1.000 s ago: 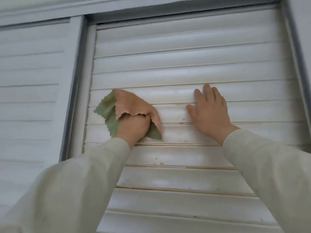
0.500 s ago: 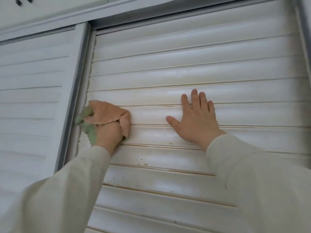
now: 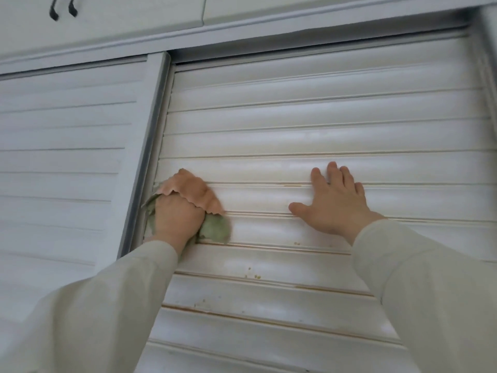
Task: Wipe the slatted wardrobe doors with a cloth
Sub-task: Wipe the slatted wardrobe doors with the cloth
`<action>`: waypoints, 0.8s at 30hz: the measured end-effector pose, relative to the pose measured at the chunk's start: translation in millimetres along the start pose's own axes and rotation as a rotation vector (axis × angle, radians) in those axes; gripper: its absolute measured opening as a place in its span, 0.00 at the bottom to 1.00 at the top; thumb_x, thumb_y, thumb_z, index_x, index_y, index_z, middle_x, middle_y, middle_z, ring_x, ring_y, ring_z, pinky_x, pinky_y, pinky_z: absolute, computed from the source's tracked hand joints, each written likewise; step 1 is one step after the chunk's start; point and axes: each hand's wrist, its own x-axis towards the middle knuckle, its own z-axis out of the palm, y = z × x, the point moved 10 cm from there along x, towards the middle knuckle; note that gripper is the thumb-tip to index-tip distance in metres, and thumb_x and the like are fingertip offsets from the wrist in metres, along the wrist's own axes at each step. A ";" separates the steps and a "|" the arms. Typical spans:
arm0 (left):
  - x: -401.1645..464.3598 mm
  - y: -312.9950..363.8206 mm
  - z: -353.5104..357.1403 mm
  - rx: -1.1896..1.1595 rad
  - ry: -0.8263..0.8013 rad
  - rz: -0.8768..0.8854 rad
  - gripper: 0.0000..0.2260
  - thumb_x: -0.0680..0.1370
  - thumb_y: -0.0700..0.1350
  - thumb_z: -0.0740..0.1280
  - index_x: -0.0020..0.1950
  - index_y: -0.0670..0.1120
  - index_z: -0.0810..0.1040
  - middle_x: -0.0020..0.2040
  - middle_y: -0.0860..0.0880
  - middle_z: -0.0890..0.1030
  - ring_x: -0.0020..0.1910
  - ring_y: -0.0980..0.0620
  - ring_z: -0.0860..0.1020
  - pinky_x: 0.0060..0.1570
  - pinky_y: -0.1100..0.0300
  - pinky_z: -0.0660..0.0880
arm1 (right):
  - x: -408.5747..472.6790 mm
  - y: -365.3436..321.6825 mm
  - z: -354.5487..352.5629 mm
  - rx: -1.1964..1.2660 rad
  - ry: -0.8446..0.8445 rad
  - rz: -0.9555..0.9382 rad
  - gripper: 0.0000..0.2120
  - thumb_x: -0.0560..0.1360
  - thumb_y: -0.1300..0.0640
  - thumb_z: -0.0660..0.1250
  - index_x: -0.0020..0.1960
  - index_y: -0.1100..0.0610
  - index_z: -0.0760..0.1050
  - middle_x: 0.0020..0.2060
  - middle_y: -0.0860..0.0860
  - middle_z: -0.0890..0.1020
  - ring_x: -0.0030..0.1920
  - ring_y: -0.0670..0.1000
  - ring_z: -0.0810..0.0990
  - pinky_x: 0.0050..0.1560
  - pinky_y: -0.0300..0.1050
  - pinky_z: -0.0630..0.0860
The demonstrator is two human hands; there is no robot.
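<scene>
Pressing left hand (image 3: 176,216), cloth-draped fingers

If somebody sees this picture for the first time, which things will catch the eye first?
First, the peach and green cloth, which the left hand presses to the left edge of the white slatted door. Next, the right hand, flat on the slats with fingers spread. Small yellowish specks dot a lower slat.

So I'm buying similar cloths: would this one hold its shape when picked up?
Probably not. The cloth drapes and folds over the left hand, so it's likely floppy. Its corners crumple against the door, suggesting it's thin and light.
</scene>
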 end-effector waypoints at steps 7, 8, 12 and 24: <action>-35.8 116.3 -33.3 -0.247 0.127 0.387 0.20 0.73 0.50 0.55 0.52 0.40 0.80 0.44 0.41 0.82 0.43 0.38 0.80 0.42 0.52 0.71 | -0.4 -5.5 -4.1 -0.108 -0.019 0.052 0.47 0.72 0.32 0.61 0.79 0.51 0.43 0.78 0.54 0.41 0.78 0.58 0.39 0.76 0.60 0.50; -38.7 124.7 -33.9 -0.282 0.108 0.443 0.22 0.74 0.52 0.55 0.55 0.42 0.82 0.47 0.42 0.83 0.46 0.39 0.81 0.45 0.51 0.73 | -0.7 -6.5 -4.0 -0.122 -0.011 0.060 0.47 0.71 0.33 0.62 0.79 0.51 0.44 0.78 0.55 0.42 0.78 0.59 0.41 0.75 0.60 0.51; -24.3 79.9 -41.1 -0.280 0.178 0.390 0.23 0.76 0.53 0.57 0.64 0.44 0.78 0.57 0.44 0.82 0.53 0.44 0.80 0.52 0.50 0.76 | -1.2 -12.2 -5.9 -0.169 0.030 0.079 0.48 0.69 0.31 0.62 0.78 0.52 0.46 0.77 0.56 0.47 0.77 0.60 0.46 0.74 0.61 0.55; -23.8 93.7 -28.2 -0.223 0.213 0.330 0.23 0.75 0.45 0.53 0.64 0.34 0.72 0.56 0.38 0.78 0.54 0.38 0.77 0.56 0.47 0.73 | 3.0 -12.4 -3.9 -0.171 -0.029 0.079 0.48 0.70 0.33 0.64 0.79 0.51 0.45 0.77 0.55 0.46 0.77 0.59 0.45 0.76 0.59 0.52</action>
